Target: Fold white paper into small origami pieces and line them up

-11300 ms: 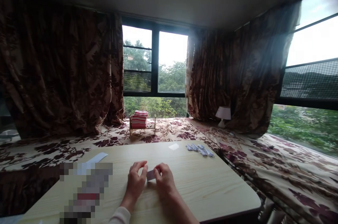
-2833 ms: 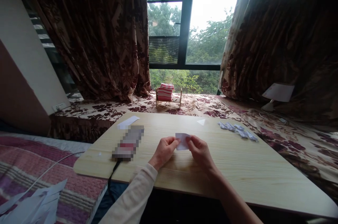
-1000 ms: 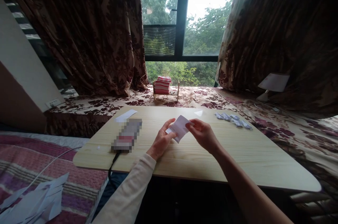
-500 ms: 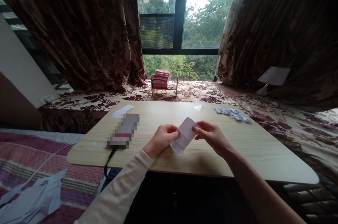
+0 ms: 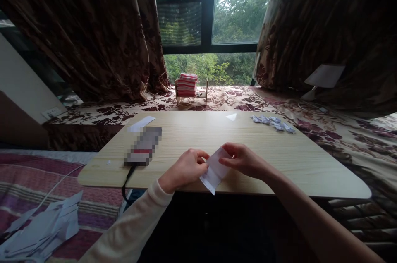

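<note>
A small white piece of paper, creased across, is held tilted over the near edge of the wooden table. My left hand pinches its left edge between thumb and fingers. On the upper right part of the paper, my right hand is closed with the thumb in front and the fingers behind. Several small folded paper pieces lie at the table's far right corner. A white paper strip rests at the far left.
A pixelated device with a black cable sits on the table's left. Loose paper strips are heaped on the striped bedspread. Behind the table stand a small rack with striped cloths and a lamp.
The view has tipped slightly downward. My right hand has shifted further over the paper's upper part, and the paper's lower corner now hangs lower past the table edge.
</note>
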A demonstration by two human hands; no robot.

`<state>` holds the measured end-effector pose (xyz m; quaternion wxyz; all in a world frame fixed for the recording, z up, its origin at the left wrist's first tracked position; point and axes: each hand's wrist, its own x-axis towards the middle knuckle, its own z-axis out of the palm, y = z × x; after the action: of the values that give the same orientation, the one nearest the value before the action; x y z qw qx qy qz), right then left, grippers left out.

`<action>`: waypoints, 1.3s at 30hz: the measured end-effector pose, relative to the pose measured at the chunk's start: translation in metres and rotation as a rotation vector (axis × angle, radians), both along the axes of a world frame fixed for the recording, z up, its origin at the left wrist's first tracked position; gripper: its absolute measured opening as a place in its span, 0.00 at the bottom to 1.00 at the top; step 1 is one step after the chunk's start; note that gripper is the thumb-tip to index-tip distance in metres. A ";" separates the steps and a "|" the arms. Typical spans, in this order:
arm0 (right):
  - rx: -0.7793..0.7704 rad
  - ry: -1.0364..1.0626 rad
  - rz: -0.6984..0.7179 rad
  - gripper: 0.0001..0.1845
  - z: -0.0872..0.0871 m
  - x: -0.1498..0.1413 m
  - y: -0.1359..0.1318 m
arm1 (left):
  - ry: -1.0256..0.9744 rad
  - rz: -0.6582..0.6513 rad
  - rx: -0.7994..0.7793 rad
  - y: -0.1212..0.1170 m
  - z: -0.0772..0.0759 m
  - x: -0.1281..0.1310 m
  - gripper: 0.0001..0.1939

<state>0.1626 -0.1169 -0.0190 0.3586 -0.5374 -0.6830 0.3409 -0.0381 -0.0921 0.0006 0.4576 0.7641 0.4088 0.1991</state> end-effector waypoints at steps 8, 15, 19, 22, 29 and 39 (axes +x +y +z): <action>0.092 -0.148 -0.013 0.05 0.000 -0.004 0.000 | 0.170 0.054 0.274 -0.004 0.002 -0.002 0.20; 0.207 -0.239 -0.056 0.03 0.004 -0.008 -0.011 | 0.150 0.171 0.550 -0.032 0.008 -0.023 0.16; 0.455 -0.164 -0.096 0.04 0.022 -0.014 -0.022 | -0.102 0.323 0.291 -0.030 0.016 -0.028 0.25; 0.643 -0.047 -0.063 0.04 0.037 -0.020 -0.034 | -0.410 0.315 -0.084 -0.019 0.018 -0.021 0.28; 0.285 0.352 0.124 0.14 0.052 -0.017 -0.052 | -0.802 -0.008 -0.426 0.000 0.019 0.004 0.21; -0.093 0.502 -0.051 0.26 0.029 0.009 -0.027 | -0.461 0.110 -0.280 -0.020 0.024 -0.005 0.10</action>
<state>0.1712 -0.1438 0.0100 0.5003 -0.4687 -0.5426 0.4854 -0.0433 -0.1121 0.0243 0.6283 0.6046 0.3582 0.3338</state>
